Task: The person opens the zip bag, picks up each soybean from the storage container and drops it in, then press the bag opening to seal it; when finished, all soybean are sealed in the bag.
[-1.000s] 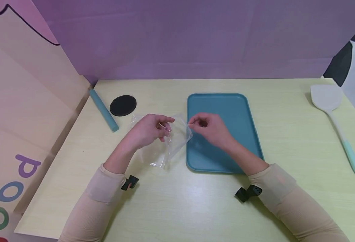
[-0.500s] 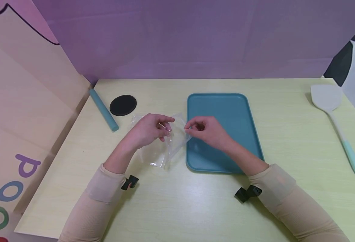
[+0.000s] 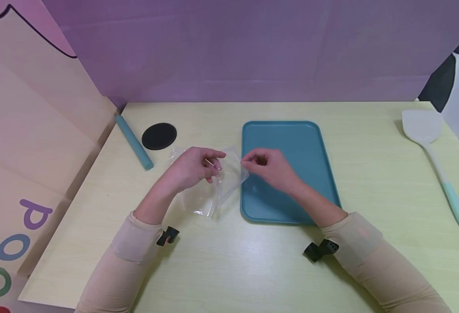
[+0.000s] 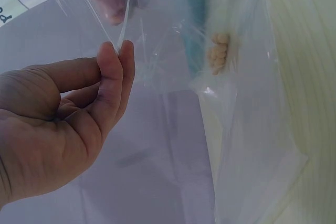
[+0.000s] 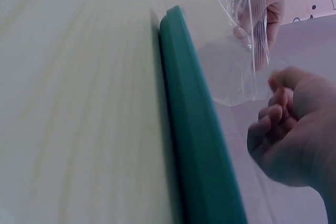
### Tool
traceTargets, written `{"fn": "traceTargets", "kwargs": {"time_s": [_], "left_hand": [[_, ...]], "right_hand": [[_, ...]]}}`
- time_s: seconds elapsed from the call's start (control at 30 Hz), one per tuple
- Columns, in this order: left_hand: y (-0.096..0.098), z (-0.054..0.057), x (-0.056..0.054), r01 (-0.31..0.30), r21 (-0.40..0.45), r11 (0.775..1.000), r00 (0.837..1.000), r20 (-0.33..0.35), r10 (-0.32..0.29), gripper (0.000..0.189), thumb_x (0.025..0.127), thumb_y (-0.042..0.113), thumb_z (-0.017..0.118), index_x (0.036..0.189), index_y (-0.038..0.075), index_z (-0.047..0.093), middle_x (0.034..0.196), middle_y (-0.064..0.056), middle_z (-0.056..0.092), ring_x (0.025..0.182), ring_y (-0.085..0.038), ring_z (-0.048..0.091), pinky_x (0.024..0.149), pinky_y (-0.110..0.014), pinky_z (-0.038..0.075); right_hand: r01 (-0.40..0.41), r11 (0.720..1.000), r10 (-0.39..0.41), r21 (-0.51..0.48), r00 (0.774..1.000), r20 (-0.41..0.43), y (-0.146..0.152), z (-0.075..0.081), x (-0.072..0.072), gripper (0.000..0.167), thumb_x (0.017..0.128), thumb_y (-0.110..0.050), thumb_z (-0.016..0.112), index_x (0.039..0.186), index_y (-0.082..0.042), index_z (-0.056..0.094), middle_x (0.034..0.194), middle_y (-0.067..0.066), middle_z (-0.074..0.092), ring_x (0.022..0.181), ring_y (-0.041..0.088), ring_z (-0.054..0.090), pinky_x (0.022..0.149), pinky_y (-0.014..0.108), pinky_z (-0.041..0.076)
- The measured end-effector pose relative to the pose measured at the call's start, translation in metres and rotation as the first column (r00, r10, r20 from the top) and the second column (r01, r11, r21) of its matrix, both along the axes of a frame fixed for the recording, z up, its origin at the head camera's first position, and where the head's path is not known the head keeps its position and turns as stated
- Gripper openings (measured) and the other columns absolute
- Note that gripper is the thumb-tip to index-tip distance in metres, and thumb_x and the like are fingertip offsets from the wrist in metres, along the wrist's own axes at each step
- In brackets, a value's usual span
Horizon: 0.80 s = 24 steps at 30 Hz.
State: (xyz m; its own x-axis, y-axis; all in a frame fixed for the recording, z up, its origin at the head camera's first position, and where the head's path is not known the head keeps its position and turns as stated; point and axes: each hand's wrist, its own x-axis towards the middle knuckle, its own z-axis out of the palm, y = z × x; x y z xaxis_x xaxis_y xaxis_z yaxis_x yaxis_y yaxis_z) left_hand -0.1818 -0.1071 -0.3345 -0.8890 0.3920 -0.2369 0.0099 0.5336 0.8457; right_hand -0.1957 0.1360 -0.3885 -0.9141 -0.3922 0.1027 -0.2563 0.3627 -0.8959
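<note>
A clear zip-lock bag [image 3: 204, 204] hangs between the two hands, over the table just left of the tray. My left hand [image 3: 196, 167] pinches its top edge between thumb and fingertips, as the left wrist view shows. My right hand [image 3: 272, 167] has thumb and forefinger together at the bag's right edge, above the rim of the blue tray [image 3: 288, 204]. The other right fingers are curled in. The zip strip [image 5: 257, 19] stands out in the right wrist view. A cluster of small beige lumps [image 4: 218, 53] shows through the film in the left wrist view.
A blue rod [image 3: 134, 142] and a black round disc [image 3: 159, 136] lie at the back left of the table [image 3: 245, 269]. At the far right rests a white spatula [image 3: 425, 126] with a mint handle. A purple panel [image 3: 253, 48] rises behind the table.
My right fingers came off the bag's edge and shifted slightly left and down, then went back up and right, thumb and forefinger together. My left hand stayed in place.
</note>
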Motion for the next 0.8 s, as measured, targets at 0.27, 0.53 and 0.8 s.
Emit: {"fn": "traceTargets", "kwargs": {"time_s": [0.27, 0.53, 0.8], "left_hand": [[-0.0011, -0.0008, -0.0003, -0.006, 0.016, 1.0, 1.0, -0.003, 0.006, 0.044, 0.096, -0.005, 0.062, 0.139, 0.004, 0.06, 0.099, -0.011, 0.064, 0.081, -0.026, 0.066, 0.085, -0.048, 0.057], [-0.0007, -0.0011, -0.0014, -0.016, 0.009, 1.0, 1.0, 0.01, 0.016, 0.044, 0.096, -0.004, 0.063, 0.14, 0.004, 0.059, 0.099, -0.012, 0.063, 0.081, -0.025, 0.066, 0.087, -0.048, 0.057], [-0.0004, -0.0004, -0.0008, -0.017, 0.006, 1.0, 1.0, 0.007, 0.016, 0.044, 0.096, -0.003, 0.063, 0.14, 0.005, 0.059, 0.099, -0.011, 0.063, 0.08, -0.025, 0.066, 0.087, -0.048, 0.057]], "right_hand": [[0.048, 0.982, -0.043, 0.183, 0.999, -0.031, 0.0028, -0.0037, -0.0043, 0.01, 0.095, -0.013, 0.07, 0.101, -0.006, 0.075, 0.082, 0.005, 0.063, 0.074, 0.022, 0.055, 0.062, 0.031, 0.045], [-0.056, 0.942, 0.053, 0.331, 0.998, 0.018, 0.0052, -0.0078, -0.0058, 0.01, 0.093, -0.01, 0.072, 0.103, -0.006, 0.072, 0.08, 0.004, 0.06, 0.074, 0.022, 0.053, 0.065, 0.034, 0.044], [-0.077, 0.904, 0.086, 0.421, 0.996, -0.003, 0.0047, -0.0055, -0.0061, 0.011, 0.092, -0.008, 0.073, 0.103, -0.008, 0.072, 0.079, 0.003, 0.06, 0.074, 0.021, 0.053, 0.066, 0.033, 0.045]]}}
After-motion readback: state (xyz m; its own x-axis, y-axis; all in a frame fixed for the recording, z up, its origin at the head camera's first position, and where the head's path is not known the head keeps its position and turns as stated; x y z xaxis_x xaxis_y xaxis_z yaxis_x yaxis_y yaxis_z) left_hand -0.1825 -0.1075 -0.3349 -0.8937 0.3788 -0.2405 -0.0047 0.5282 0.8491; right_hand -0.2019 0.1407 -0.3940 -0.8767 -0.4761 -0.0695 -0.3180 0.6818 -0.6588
